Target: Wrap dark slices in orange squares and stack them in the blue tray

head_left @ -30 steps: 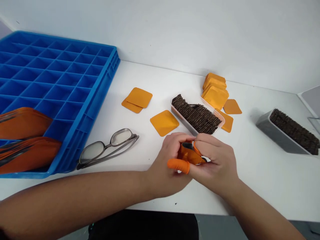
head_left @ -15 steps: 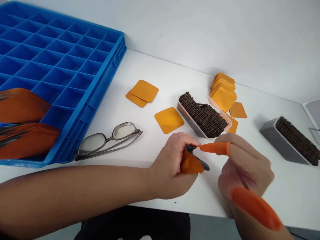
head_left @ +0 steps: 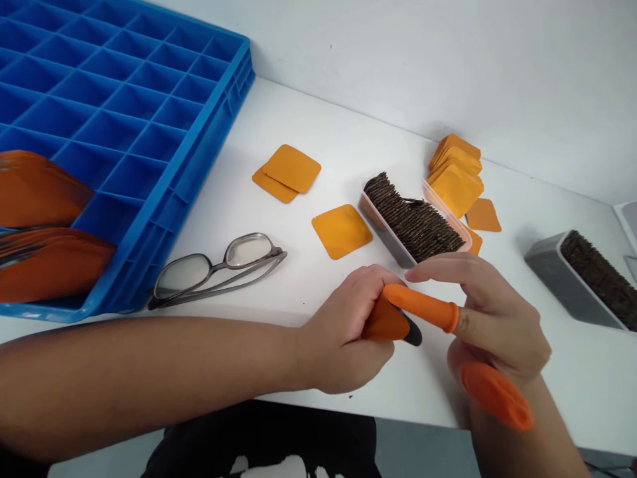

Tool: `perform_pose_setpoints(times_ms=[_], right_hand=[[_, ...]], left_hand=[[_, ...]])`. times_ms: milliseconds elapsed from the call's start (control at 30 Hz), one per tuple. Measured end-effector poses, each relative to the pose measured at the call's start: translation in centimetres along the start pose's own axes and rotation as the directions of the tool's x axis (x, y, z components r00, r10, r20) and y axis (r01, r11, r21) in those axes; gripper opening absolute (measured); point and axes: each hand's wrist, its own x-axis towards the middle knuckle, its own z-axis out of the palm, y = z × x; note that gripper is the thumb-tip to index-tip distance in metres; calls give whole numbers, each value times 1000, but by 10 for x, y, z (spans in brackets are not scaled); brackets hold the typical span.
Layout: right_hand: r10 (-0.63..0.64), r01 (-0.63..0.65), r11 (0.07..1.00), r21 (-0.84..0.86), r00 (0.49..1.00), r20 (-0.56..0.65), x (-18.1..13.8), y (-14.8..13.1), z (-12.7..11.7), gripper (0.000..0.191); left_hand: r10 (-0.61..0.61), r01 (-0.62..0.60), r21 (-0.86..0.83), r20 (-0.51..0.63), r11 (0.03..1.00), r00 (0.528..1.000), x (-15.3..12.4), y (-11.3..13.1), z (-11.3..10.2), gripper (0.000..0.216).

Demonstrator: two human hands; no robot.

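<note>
My left hand (head_left: 351,332) is closed around a small orange pouch (head_left: 384,322). The pouch is squeezed into a curve, and a dark grey edge shows at its right side. My right hand (head_left: 497,318) is just right of it, with its fingers apart and nothing visible in them. Two of its digits wear orange finger cots. One finger cot (head_left: 421,308) reaches over the pouch's upper edge, apparently touching it. The other finger cot (head_left: 497,395) points down toward the table edge. Behind my hands stands a clear tub (head_left: 381,229) packed with thin dark brown pieces (head_left: 418,222).
Flat orange pouches (head_left: 342,231) lie on the white table, with a pile of pouches (head_left: 455,176) behind the tub. Glasses (head_left: 213,267) lie at left beside a blue divided crate (head_left: 174,192) holding orange pouches. Another tub (head_left: 557,265) of dark pieces stands at right.
My right hand's cotted finger has moved left, over the pouch's upper edge. A bare finger of that hand now stretches out above it. The view has shifted slightly.
</note>
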Motion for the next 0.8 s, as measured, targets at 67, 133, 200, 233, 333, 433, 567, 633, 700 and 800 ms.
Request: perform_pose_setpoints(times_ms=[67, 133, 200, 233, 333, 433, 567, 633, 700, 800], right_hand=[[2, -2, 1000, -5, 1000, -15, 1, 2, -1, 44], [2, -3, 1000, -24, 1000, -13, 2, 3, -2, 41], [0, 0, 999, -43, 1000, -3, 4, 2, -2, 42], [-3, 3, 999, -46, 1000, -6, 4, 2, -2, 43], [-8, 4, 998, -61, 998, -58, 4, 1, 1, 46], [-52, 39, 995, -96, 990, -132, 4, 3, 4, 47], [-99, 83, 989, -120, 985, -140, 5, 6, 5, 52], [-87, 68, 984, -163, 989, -116, 6, 6, 4, 53], [-84, 60, 976, -211, 991, -103, 7, 5, 2, 58], [-131, 94, 966, -242, 982, -139, 6, 2, 3, 67]], left_hand=[[-6, 8, -107, 18, 994, 1000, 1, 2, 0, 40], [-24, 28, -198, 26, 980, 999, 1, 4, 0, 40], [-49, 54, -255, 25, 966, 998, 1, 4, -1, 40], [-60, 65, -271, 25, 960, 998, 1, 3, 0, 40], [-124, 119, -342, 7, 932, 992, 1, 2, 1, 41], [-214, 177, -446, -33, 877, 976, 0, 0, 3, 45], [-228, 182, -485, -38, 855, 973, 0, 0, 3, 48], [-230, 183, -476, -41, 860, 972, 0, 0, 3, 46], [-224, 177, -450, -52, 875, 973, 0, 0, 3, 47], [-200, 165, -346, -68, 924, 977, 0, 1, 1, 51]])
